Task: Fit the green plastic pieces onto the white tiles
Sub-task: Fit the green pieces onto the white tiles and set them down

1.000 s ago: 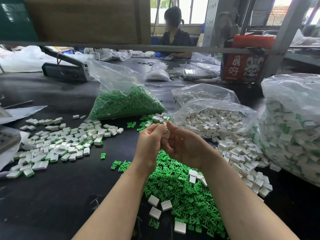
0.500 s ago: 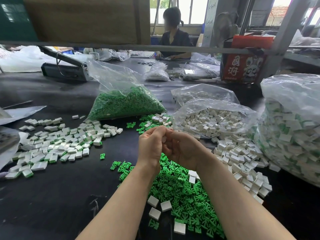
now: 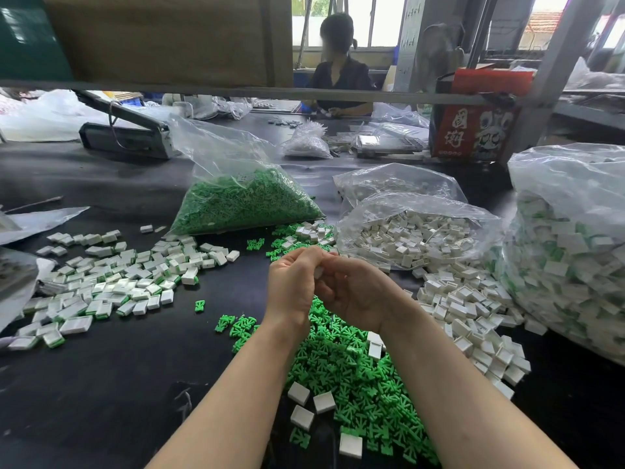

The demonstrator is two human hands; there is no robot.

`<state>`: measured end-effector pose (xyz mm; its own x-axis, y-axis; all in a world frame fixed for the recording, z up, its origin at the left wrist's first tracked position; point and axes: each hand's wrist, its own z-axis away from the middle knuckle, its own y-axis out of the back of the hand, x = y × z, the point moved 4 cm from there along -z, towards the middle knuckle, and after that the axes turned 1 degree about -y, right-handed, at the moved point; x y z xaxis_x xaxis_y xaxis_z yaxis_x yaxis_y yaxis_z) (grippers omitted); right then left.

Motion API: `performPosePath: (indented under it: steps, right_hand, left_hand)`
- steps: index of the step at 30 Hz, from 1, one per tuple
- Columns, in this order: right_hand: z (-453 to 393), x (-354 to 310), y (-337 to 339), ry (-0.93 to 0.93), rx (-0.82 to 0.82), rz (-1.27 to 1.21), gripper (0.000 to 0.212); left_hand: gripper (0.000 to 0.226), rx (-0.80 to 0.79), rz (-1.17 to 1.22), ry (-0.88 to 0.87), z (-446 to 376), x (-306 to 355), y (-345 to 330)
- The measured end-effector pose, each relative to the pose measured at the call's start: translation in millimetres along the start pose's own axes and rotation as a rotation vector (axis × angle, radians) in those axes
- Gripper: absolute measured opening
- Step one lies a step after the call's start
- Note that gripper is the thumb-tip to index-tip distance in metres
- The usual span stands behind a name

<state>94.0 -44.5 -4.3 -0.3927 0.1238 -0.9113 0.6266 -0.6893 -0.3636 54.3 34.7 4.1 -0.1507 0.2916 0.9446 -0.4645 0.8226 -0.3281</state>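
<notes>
Leftmost, far edge: crumpled clear plastic sheets [image 3: 20, 282] lie at the border of the black worktable [image 3: 101, 384].
Left pile: finished white tiles with green edges [image 3: 111, 282] are scattered loosely across the tabletop.
Rear left: a dark heat-sealer-like device [image 3: 125, 137] sits well behind that pile.
Centre back: a clear bag of green plastic pieces [image 3: 243, 201] leans on the table, a few green bits [image 3: 255, 244] spilled at its foot.
Left hand [image 3: 292, 286]: raised above the table, fingers curled inward, fingertips meeting those of the other hand.
White tile [image 3: 318, 272]: only a small pale sliver shows, pinched between the two hands; whether a green piece is seated on it cannot be told.
Right hand [image 3: 358, 292]: fingers curled toward the left hand, gripping the same tile from the other side.
Beneath the forearms: a loose heap of green plastic pieces [image 3: 355, 374] with several bare white tiles [image 3: 306, 404] on and beside it.
Right of the hands: unfitted white tiles [image 3: 473, 316] spill from an open clear bag [image 3: 416, 231].
Far right: a large bag of assembled tiles [image 3: 571, 252] stands at the table's edge.
Background: a seated person [image 3: 340, 72] works at the far end, near a red printed box [image 3: 473, 126].
</notes>
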Motion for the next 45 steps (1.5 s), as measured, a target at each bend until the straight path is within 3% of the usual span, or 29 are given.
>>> performPosePath:
  steps: [4,8,14,18,21,23,27,32,39,42,45]
  right_hand:
    - [0,1,0,-0.023,0.001,0.006,0.031]
    - [1,2,1,-0.047,0.006,0.028,0.031]
    - [2,2,0,-0.072,0.019,0.016,0.028]
    - [2,2,0,-0.071,0.014,0.006,0.027]
    - [1,2,-1,-0.054,-0.003,0.012,0.03]
    - [1,0,-2,-0.04,-0.036,0.033,0.033]
    - [4,-5,-1,-0.049,-0.106,-0.075,0.044]
    - [3,-7,2,-0.082,-0.06,-0.198,0.049]
    - [4,-8,3,-0.089,-0.036,-0.21,0.059]
    - [2,-8,7,-0.109,0.014,-0.094,0.056]
    - [3,-6,20,-0.099,0.176,0.224,0.051]
  left_hand:
    - [0.051,-0.015,-0.021,0.015,-2,-1,2]
    - [0.035,-0.013,-0.027,0.032,-3,-3,4]
    - [0.046,-0.022,-0.021,0.03,-3,-2,4]
    - [0.04,-0.048,-0.038,0.012,-5,-3,5]
    - [0.039,-0.066,-0.037,-0.003,-6,-1,5]
    - [0.021,-0.078,-0.042,-0.022,-9,0,7]
    - [0.038,-0.142,-0.073,-0.057,-12,0,9]
    - [0.019,-0.212,-0.015,-0.05,-12,1,9]
    - [0.015,-0.233,-0.003,-0.036,-11,2,10]
    - [0.017,-0.187,0.027,-0.01,-13,2,14]
    - [0.009,-0.015,0.167,0.1,-20,0,27]
